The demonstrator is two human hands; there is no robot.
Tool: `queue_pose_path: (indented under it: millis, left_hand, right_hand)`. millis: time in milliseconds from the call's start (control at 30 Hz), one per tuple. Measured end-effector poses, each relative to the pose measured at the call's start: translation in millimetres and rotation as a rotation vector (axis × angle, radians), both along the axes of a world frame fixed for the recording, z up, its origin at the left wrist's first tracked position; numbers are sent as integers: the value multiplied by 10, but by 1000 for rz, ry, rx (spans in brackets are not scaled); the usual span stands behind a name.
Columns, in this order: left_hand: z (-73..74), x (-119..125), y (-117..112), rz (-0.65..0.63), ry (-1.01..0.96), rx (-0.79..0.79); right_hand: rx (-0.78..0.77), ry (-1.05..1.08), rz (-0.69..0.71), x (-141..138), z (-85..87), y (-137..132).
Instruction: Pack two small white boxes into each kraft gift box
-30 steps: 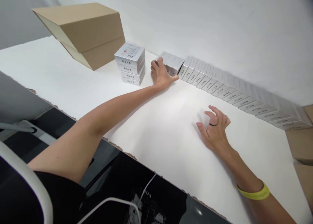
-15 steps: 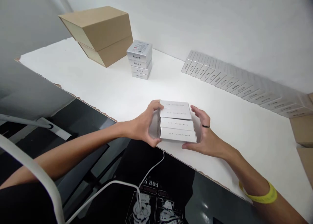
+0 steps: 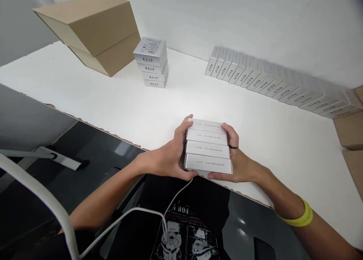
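Several small white boxes (image 3: pixel 208 150) stand side by side as one block near the table's front edge, their narrow printed sides facing up. My left hand (image 3: pixel 172 154) wraps the block's left end, with fingers at the far box and the thumb along the near one. Around the right end, my right hand (image 3: pixel 236 158) closes in the same way, a dark ring on one finger. Part of each palm is hidden behind the boxes. Beyond them, several matching silver-white boxes are piled in a short stack (image 3: pixel 152 61).
A large tan carton (image 3: pixel 93 33) sits tilted-looking at the back left. Along the wall runs a long row of white boxes (image 3: pixel 272 82), ending by brown cartons (image 3: pixel 348 129) at right. A white cable (image 3: pixel 178 193) hangs before the white table (image 3: pixel 119 108).
My right hand has closed onto the right end of the boxes, where it was apart before. The boxes now sit more evenly lined up. The camera view has shifted slightly.
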State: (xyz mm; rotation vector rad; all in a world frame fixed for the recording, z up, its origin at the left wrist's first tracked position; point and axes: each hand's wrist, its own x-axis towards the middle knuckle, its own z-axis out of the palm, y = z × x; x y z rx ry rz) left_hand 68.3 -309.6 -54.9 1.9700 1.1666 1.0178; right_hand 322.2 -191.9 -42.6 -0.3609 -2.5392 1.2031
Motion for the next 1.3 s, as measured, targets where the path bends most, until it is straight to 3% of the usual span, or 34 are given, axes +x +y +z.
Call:
queue_pose_path:
  millis: [433, 600, 800, 933, 1300]
  left_hand:
    - [-58, 31, 60, 45, -40, 23]
    - [-53, 109, 179, 62, -4, 22]
    - [-26, 164, 504, -86, 67, 61]
    - [27, 159, 524, -124, 110, 3]
    - [60, 177, 397, -90, 62, 3]
  right_hand:
    - [0, 107, -75, 11, -11, -77]
    - [14, 103, -273, 188, -99, -110]
    - [45, -57, -547, 458, -108, -94]
    - [13, -87, -662, 612, -53, -152]
    - [-168, -144, -590, 574, 89, -269]
